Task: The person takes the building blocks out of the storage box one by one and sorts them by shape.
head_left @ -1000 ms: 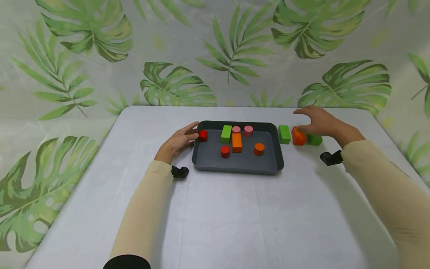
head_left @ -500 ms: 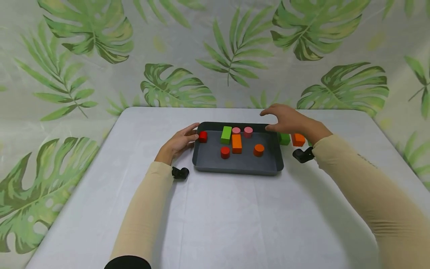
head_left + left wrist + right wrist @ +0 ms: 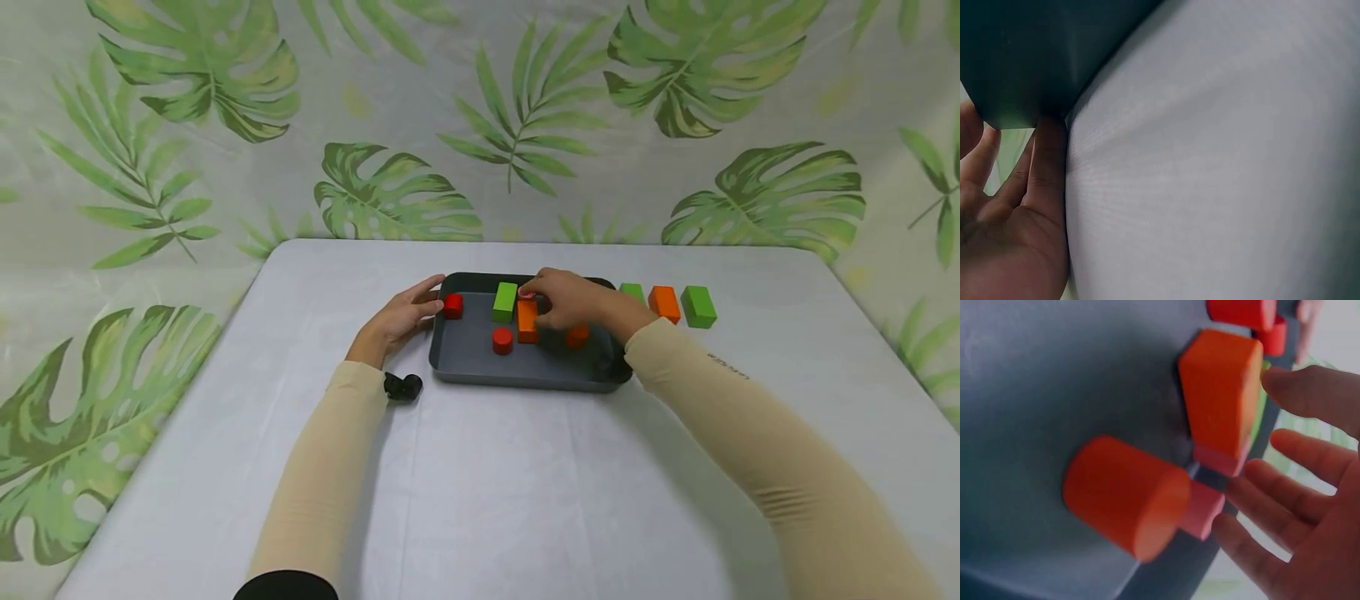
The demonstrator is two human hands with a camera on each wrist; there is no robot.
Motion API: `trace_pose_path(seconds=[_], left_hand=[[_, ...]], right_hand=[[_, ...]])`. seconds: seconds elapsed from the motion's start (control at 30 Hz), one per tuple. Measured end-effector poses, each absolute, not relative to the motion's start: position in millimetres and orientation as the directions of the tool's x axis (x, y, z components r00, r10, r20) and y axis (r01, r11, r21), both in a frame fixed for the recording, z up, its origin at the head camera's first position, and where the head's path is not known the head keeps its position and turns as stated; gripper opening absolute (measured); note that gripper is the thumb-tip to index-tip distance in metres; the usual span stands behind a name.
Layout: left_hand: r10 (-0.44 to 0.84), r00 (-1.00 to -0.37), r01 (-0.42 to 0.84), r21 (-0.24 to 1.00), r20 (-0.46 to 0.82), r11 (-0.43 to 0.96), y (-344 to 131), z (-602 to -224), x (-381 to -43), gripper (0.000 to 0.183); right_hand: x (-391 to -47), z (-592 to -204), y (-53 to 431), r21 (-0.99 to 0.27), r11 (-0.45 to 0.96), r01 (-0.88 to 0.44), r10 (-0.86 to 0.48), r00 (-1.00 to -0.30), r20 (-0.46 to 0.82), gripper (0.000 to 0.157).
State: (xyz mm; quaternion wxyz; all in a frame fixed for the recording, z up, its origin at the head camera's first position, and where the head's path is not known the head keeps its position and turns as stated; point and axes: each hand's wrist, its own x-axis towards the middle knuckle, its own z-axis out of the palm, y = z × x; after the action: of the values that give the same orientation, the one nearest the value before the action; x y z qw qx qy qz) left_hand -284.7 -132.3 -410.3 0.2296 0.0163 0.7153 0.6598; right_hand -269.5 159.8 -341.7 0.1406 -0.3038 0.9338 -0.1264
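Note:
My left hand [image 3: 401, 317] rests at the left end of the dark grey tray [image 3: 480, 371], fingers touching its wall [image 3: 1016, 62] in the left wrist view. My right hand [image 3: 573, 300] hovers over the tray, thumb and fingers spread apart around nothing visible. Below it is an upright-looking orange block [image 3: 1219, 394], with a pink piece [image 3: 1200, 512] near the fingertips and an orange cylinder [image 3: 1116, 494] nearer the wrist. A green block [image 3: 505, 302] stands left of the orange one. A red cylinder [image 3: 502, 340] and a red block [image 3: 453, 306] lie farther left. The hand partly hides the pink pieces.
Right of the tray, on the white tablecloth [image 3: 525, 483], stand a green block [image 3: 632, 292], partly behind the right arm, an orange block [image 3: 664, 303] and another green block [image 3: 699, 307]. A leaf-patterned curtain [image 3: 517, 108] hangs behind the table.
My right hand has moved left, from above the blocks beside the tray to over the tray's middle, and lower. My left hand stays at the tray's left end.

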Motion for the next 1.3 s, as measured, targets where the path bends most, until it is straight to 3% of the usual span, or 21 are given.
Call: trace_pose_path(seconds=[0.4, 1.3], left_hand=[[0.317, -0.896, -0.288, 0.95, -0.312, 0.121, -135, -411, -285, 0.061], [0.315, -0.898, -0.283, 0.952, -0.306, 0.118, -133, -411, -285, 0.06]], right_hand=[[-266, -352, 145, -0.314, 0.83, -0.461, -0.54, -0.804, -0.248, 0.056], [-269, -355, 141, -0.295, 0.83, -0.473, -0.546, -0.799, -0.254, 0.059]])
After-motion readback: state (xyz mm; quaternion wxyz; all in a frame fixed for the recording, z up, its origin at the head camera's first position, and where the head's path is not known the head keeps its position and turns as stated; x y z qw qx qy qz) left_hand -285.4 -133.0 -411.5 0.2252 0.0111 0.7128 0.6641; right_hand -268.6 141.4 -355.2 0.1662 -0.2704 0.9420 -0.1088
